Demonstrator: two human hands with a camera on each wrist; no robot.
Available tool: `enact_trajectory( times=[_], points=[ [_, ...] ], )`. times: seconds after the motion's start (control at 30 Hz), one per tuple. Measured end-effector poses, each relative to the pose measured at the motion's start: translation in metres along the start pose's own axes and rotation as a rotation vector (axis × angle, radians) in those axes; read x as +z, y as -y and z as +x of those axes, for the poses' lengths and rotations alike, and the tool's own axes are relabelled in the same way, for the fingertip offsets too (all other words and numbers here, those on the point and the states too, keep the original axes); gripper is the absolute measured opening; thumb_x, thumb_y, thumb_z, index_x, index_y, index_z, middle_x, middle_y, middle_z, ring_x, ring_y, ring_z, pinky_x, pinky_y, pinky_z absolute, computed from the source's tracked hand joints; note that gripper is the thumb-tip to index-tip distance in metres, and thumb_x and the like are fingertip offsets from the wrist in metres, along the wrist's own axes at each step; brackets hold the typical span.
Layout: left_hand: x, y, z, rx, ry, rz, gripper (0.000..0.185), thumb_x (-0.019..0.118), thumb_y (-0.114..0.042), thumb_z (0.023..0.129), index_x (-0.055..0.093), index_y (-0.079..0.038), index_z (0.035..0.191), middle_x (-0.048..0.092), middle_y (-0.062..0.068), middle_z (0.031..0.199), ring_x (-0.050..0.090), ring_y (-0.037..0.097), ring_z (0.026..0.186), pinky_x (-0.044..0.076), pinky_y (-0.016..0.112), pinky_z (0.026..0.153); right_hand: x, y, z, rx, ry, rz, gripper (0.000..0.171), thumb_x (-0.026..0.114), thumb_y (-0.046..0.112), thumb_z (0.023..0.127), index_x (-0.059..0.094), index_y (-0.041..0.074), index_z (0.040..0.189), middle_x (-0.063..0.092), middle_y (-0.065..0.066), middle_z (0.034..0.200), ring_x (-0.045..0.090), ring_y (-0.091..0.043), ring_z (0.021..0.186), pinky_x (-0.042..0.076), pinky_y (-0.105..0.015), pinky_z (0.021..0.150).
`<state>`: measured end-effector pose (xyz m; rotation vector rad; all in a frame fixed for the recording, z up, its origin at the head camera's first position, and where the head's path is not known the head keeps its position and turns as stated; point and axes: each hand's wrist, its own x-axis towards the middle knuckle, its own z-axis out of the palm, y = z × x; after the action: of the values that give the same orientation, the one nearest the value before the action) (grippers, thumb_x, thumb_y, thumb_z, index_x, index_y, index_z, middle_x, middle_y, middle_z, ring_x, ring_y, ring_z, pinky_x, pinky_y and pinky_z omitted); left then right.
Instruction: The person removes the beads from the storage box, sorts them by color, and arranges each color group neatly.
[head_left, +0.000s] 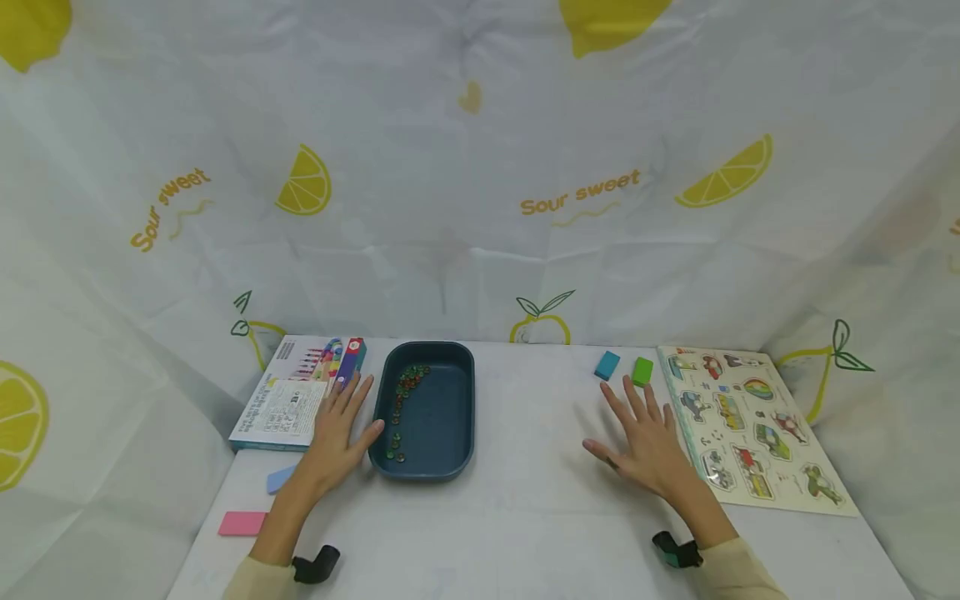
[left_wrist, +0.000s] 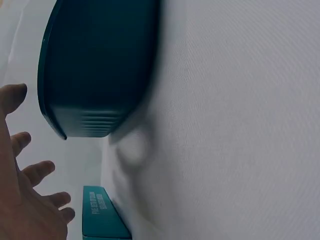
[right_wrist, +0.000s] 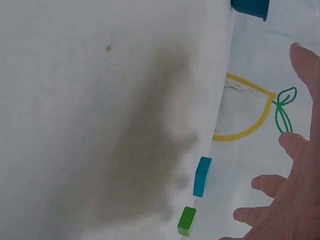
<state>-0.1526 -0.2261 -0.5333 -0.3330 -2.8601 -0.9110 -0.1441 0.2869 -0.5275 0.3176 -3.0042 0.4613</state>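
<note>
Both hands lie flat, fingers spread. The left hand (head_left: pixel 339 433) rests at 9 o'clock of the tray (head_left: pixel 457 392); a careless nudge could scatter its beads (head_left: pixel 401 400). The right hand (head_left: pixel 647 442) holds nothing.

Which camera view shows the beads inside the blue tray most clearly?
The head view: it looks down into the tray, so the beads show along its left side. The left wrist view shows only the tray's outer wall; the right wrist view shows only one corner.

tray (head_left: pixel 459 400): dark teal, rounded, flat on the table
beads (head_left: pixel 401 400): small green and red, strung along the tray's left side
</note>
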Motion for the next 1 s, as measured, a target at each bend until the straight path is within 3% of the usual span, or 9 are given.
enact_trajectory(
  times=[0.27,0.4,0.53,0.67,0.8,1.0],
  points=[
    [0.009,0.004,0.006,-0.016,0.001,-0.296,0.067,0.061,-0.029,0.108,0.034,-0.013,0.166,0.034,0.016,0.173,0.031,0.045,0.160,0.030,0.068,0.128,-0.003,0.016,0.007,-0.066,-0.032,0.100,0.088,0.073,0.053,0.095,0.034,0.020,0.167,0.031,-0.027,0.172,0.031,-0.059,0.154,0.032,-0.082,0.118],
    [0.018,0.010,0.010,-0.051,-0.005,-0.465,0.059,0.054,-0.024,0.111,0.035,-0.011,0.165,0.036,0.018,0.172,0.038,0.046,0.157,0.038,0.059,0.126,-0.004,0.031,0.014,-0.076,0.011,0.224,0.083,0.072,0.049,0.097,0.038,0.016,0.165,0.034,-0.024,0.171,0.036,-0.052,0.155,0.038,-0.077,0.118],
    [0.025,0.013,0.014,-0.072,-0.012,-0.625,0.054,0.048,-0.021,0.113,0.036,-0.008,0.165,0.036,0.019,0.172,0.038,0.046,0.156,0.041,0.035,0.127,-0.003,0.049,0.023,-0.086,0.034,0.344,0.076,0.071,0.046,0.099,0.043,0.014,0.162,0.041,-0.020,0.169,0.039,-0.047,0.155,0.038,-0.074,0.120],
    [0.033,0.015,0.018,-0.074,-0.007,-0.765,0.052,0.042,-0.018,0.115,0.034,-0.008,0.165,0.032,0.019,0.174,0.030,0.046,0.160,0.035,0.006,0.117,-0.002,0.068,0.032,-0.113,0.026,0.440,0.070,0.075,0.036,0.098,0.048,0.012,0.158,0.050,-0.016,0.163,0.049,-0.042,0.150,0.049,-0.066,0.116],
    [0.041,0.016,0.022,-0.094,-0.028,-0.812,0.051,0.039,-0.019,0.116,0.035,-0.011,0.165,0.032,0.016,0.174,0.028,0.041,0.162,0.034,0.001,0.113,0.001,0.090,0.046,-0.135,0.040,0.572,0.064,0.075,0.029,0.099,0.051,0.012,0.155,0.057,-0.015,0.157,0.058,-0.039,0.141,0.057,-0.059,0.110],
    [0.046,0.015,0.027,-0.110,-0.093,-0.789,0.048,0.040,-0.014,0.114,0.043,-0.008,0.162,0.040,0.018,0.170,0.035,0.039,0.159,0.035,0.002,0.113,0.005,0.128,0.072,-0.154,0.102,0.774,0.051,0.072,0.026,0.102,0.057,0.010,0.149,0.069,-0.016,0.141,0.069,-0.034,0.126,0.060,-0.056,0.104]
  ],
)
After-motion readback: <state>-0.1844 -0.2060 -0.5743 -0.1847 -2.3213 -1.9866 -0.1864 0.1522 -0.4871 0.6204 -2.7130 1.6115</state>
